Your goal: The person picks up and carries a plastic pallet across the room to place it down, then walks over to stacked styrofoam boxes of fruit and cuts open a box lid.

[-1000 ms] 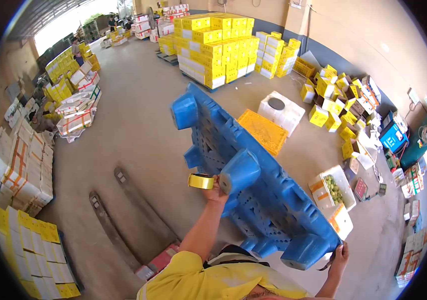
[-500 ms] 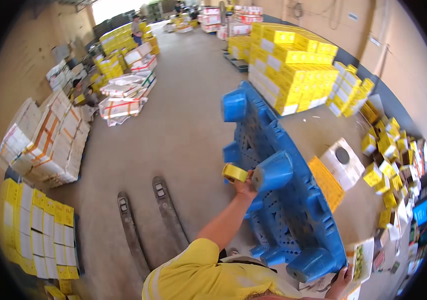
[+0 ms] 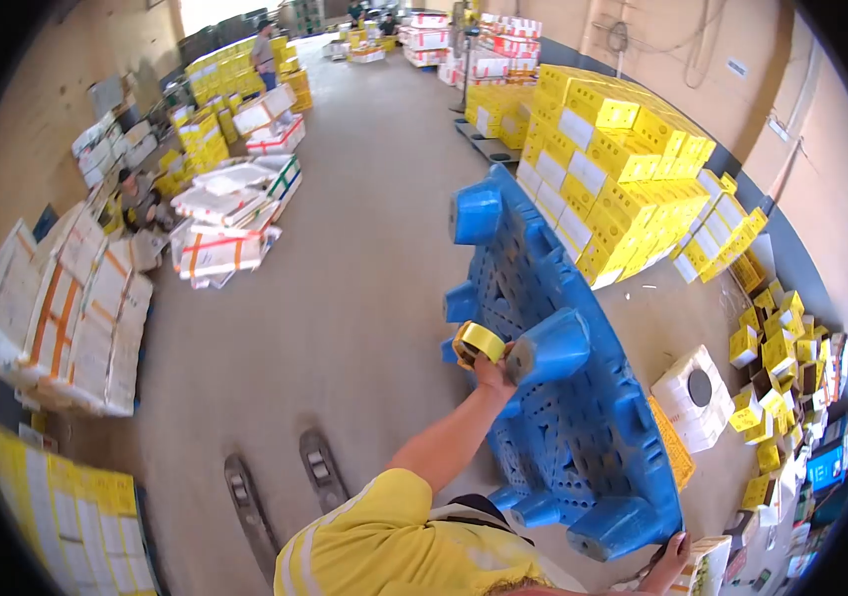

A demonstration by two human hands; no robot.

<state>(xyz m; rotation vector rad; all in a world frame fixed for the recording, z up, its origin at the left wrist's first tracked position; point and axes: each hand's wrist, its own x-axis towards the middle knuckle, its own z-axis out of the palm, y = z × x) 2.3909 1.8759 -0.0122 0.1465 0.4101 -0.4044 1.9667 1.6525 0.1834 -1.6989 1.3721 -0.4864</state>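
Observation:
A blue plastic pallet [image 3: 598, 422] stands tilted on its edge, its rounded feet facing left. My left hand [image 3: 492, 373] is closed on a roll of yellow tape [image 3: 480, 343] and touches the side of one pallet foot [image 3: 549, 346]. Low on the right, my right hand [image 3: 677, 552] has its fingers wrapped round the pallet's near corner; part of that hand is hidden behind the edge.
Two pallet jack forks [image 3: 320, 467] lie on the floor at left. Yellow cartons [image 3: 633, 189] are stacked beyond the pallet. White foam boxes [image 3: 76, 308] stand at left. A white box [image 3: 692, 397] and orange crate [image 3: 670, 442] sit right. People [image 3: 264, 55] are farther back.
The view has shifted: the forks sit lower, and the carton stack appears nearer and farther right. Both hands keep their hold, and the pallet stays tilted alongside me.

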